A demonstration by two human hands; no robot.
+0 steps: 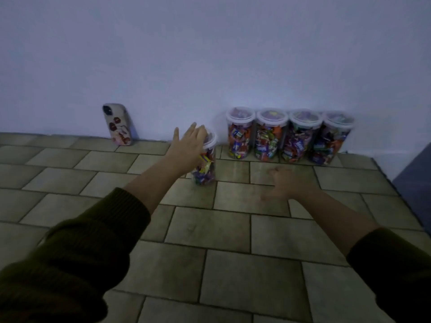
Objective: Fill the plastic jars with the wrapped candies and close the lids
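A clear plastic candy jar (205, 170) full of wrapped candies stands on the tiled surface, apart from the others, with its white lid (211, 139) on. My left hand (190, 144) lies over the jar's top and left side, fingers draped on the lid and thumb pointing up. My right hand (288, 183) is blurred, low over the tiles to the jar's right, with its fingers spread and nothing in it. Several more filled, lidded jars (288, 136) stand in a row against the wall.
A phone (117, 124) in a patterned case leans upright on the wall at the back left. The tiled surface (233, 229) ends at an edge on the right, with a dark drop (417, 180) beyond it. The pale wall runs close behind the jars.
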